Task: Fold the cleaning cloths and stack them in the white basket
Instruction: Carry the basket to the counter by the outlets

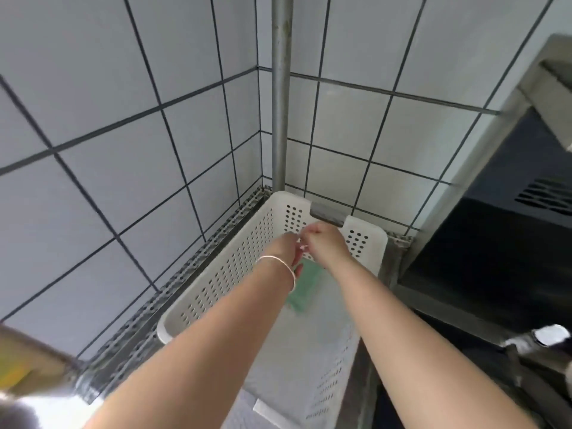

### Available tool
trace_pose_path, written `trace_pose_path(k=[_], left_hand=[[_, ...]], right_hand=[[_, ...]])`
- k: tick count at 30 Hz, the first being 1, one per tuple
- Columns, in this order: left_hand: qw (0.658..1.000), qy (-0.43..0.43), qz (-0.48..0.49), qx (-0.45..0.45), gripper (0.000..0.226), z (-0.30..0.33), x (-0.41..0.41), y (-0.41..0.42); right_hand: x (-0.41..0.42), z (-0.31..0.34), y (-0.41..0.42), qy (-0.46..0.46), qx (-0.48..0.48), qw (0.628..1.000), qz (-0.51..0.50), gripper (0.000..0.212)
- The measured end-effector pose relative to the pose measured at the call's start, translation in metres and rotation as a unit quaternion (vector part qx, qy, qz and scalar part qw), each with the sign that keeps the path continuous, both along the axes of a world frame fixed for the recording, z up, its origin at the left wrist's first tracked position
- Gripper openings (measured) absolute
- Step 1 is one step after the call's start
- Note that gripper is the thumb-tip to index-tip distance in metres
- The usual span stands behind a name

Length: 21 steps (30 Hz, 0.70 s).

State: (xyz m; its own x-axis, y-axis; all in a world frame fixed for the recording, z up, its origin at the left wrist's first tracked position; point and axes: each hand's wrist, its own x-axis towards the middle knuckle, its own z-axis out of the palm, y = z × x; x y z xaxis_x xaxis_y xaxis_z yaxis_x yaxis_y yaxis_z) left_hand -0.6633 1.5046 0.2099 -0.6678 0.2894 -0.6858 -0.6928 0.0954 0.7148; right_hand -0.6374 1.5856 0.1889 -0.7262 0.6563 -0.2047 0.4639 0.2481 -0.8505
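Hands [305, 243] meet over the white basket [235, 267], fingers curled; grip on green cloth [305, 289] unclear.

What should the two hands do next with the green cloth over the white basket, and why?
Probably lower the green cloth to the floor of the white basket and let go. Both the left hand and the right hand are together above the basket's far end, seemingly pinching the cloth's top edge, and it hangs down inside, not yet laid flat.

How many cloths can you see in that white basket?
1: a green cloth hangs inside the white basket, below both hands. Others may be hidden under the arms.
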Motion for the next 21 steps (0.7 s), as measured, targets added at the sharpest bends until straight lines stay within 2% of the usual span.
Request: trace_pose_path(k=[3, 5, 8, 11, 13, 15, 16, 19, 21], left_hand=[[0.997, 0.06, -0.031, 0.036, 0.026, 0.029, 0.024, -0.035], [0.993, 0.101, -0.022, 0.06, 0.018, 0.039, 0.03, -0.064], [0.974, 0.21, 0.078, -0.035, 0.006, 0.036, 0.046, -0.11], [0.928, 0.286, 0.195, -0.139, 0.022, 0.018, 0.073, -0.143], [0.915, 0.247, 0.251, -0.198, 0.041, -0.002, 0.089, -0.16], [0.921, 0.141, 0.287, -0.221, 0.057, -0.02, 0.1, -0.165], [0.929, 0.084, 0.299, -0.202, 0.057, -0.024, 0.106, -0.164], [0.947, -0.027, 0.312, -0.069, 0.017, -0.03, 0.123, -0.153], [0.949, -0.049, 0.31, -0.015, 0.01, -0.029, 0.132, -0.149]], right_hand=[[0.023, 0.015, 0.0, -0.022, 0.094, 0.992, 0.081, 0.022], [0.032, 0.019, 0.009, -0.03, 0.15, 0.984, 0.091, 0.024], [0.05, 0.015, 0.022, -0.059, 0.234, 0.963, 0.118, 0.026], [0.053, 0.008, 0.036, -0.061, 0.306, 0.941, 0.131, 0.025], [0.047, 0.006, 0.047, -0.044, 0.33, 0.934, 0.13, 0.022], [0.039, 0.007, 0.059, -0.034, 0.351, 0.929, 0.117, 0.022], [0.035, 0.008, 0.064, -0.038, 0.364, 0.924, 0.112, 0.025], [0.022, 0.011, 0.074, -0.062, 0.4, 0.909, 0.096, 0.031], [0.015, 0.01, 0.074, -0.08, 0.414, 0.902, 0.09, 0.036]])
